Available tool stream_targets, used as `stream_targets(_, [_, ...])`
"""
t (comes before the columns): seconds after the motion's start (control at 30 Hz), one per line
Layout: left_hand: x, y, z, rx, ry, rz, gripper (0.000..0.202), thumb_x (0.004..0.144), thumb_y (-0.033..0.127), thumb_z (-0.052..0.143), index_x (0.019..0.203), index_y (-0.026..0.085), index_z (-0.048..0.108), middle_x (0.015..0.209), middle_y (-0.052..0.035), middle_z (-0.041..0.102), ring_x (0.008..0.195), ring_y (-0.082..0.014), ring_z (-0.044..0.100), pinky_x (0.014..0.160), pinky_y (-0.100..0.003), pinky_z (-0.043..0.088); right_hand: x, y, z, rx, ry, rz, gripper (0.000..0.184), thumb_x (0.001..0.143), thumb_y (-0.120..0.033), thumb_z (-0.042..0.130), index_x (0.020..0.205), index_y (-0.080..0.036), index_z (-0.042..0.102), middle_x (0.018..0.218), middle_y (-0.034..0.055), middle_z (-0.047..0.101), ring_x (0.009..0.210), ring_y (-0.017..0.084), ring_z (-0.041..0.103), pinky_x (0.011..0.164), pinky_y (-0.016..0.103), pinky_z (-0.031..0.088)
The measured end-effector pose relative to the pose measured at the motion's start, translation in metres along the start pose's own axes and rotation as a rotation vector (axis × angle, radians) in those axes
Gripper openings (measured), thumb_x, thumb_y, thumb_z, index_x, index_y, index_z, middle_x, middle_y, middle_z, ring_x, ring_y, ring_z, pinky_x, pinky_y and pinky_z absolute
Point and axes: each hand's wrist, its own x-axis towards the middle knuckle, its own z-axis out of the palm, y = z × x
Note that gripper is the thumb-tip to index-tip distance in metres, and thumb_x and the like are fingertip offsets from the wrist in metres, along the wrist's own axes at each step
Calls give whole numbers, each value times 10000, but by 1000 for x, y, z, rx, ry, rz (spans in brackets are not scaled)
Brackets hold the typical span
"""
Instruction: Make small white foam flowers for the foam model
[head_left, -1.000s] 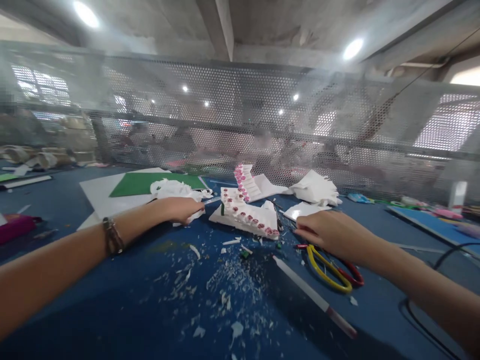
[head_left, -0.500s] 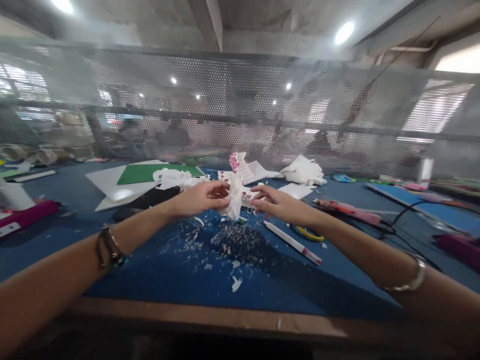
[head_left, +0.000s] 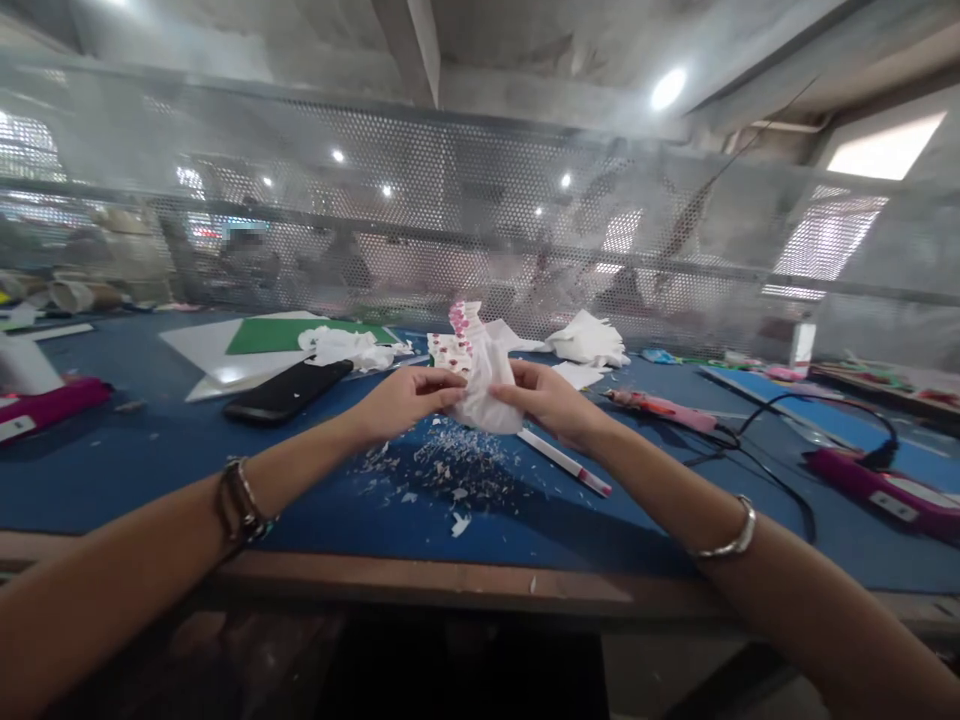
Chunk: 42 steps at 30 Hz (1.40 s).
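A perforated metal screen (head_left: pixel 450 220) backs the blue-covered worktable (head_left: pixel 150 450) where we sit. Both our hands are raised just above the table and meet on a crumpled white paper piece (head_left: pixel 484 385) edged with small pink dots. The left hand (head_left: pixel 409 398) pinches its left edge between thumb and fingertips, and the right hand (head_left: pixel 551 400) grips its right side the same way. Beneath it lies a scatter of white paper scraps (head_left: pixel 457 470), with a white pen with a red tip (head_left: pixel 562 462) just to their right, a black phone (head_left: pixel 289 390) to the left and a pink glue gun (head_left: pixel 660 408) farther right. We judge a light, even pinch close to the edges best, so the thin paper neither tears nor crushes its dotted trim.
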Motion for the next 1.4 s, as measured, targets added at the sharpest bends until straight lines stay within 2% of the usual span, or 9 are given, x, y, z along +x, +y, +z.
stream_targets(0.2, [7,-13,-2,-294,123,-73,223,700,230,378,871,149,495,885,-50,579,769,-129,536,765,-291,431,-5,6,-17,71,160,-14,148,726,-250,504,664,-194,381,796,13,567,786,113,547,733,259,442])
stream_targets(0.3, [9,-19,-3,-383,146,-76,163,663,186,376,785,160,480,768,-11,557,716,-112,518,758,-278,424,-7,4,-19,75,179,-78,94,750,-238,462,744,-206,375,900,28,566,860,110,541,787,264,427])
stream_targets(0.47, [11,-23,3,-439,83,-51,315,566,173,405,849,145,538,761,-20,575,726,-134,520,720,-275,410,-4,8,-8,189,52,-31,390,724,-247,511,1093,-191,398,1029,74,575,850,138,565,774,290,438])
stream_targets(0.67, [4,-17,8,-636,-102,-13,407,567,231,538,959,128,562,861,-65,615,770,-169,545,703,-268,409,-3,18,-5,158,153,-1,303,617,-265,652,873,-120,582,798,51,629,669,126,563,639,264,453])
stream_targets(0.77, [0,-13,10,-707,-83,5,380,602,301,580,938,124,568,831,-64,621,709,-149,548,654,-242,412,-6,18,-5,91,123,-3,280,609,-295,666,823,-124,606,764,40,632,637,116,560,613,256,457])
stream_targets(0.93, [-1,-14,11,-603,-70,6,338,646,296,589,944,139,565,790,-39,620,655,-112,534,587,-203,398,-10,16,-3,-33,46,-13,231,622,-283,648,793,-133,605,701,1,603,591,92,532,582,239,439])
stream_targets(1.07, [0,-17,13,-411,-158,-11,172,646,224,597,797,141,587,752,-5,605,664,-92,523,597,-188,384,-10,19,-7,-40,-11,-28,180,629,-265,625,744,-140,565,671,-26,559,587,77,503,561,217,403])
stream_targets(1.2, [-1,-18,14,-383,-219,8,143,684,231,571,809,164,591,777,4,610,699,-94,537,604,-187,388,-9,19,-11,-16,-10,-11,169,647,-281,605,728,-144,548,665,-34,542,586,69,493,552,203,384])
stream_targets(1.4, [-1,-16,5,-393,-46,-30,194,699,267,561,862,178,616,839,-18,651,700,-106,567,594,-193,422,-10,15,-21,-135,74,22,189,649,-292,613,765,-159,546,597,-42,528,510,67,469,467,197,352])
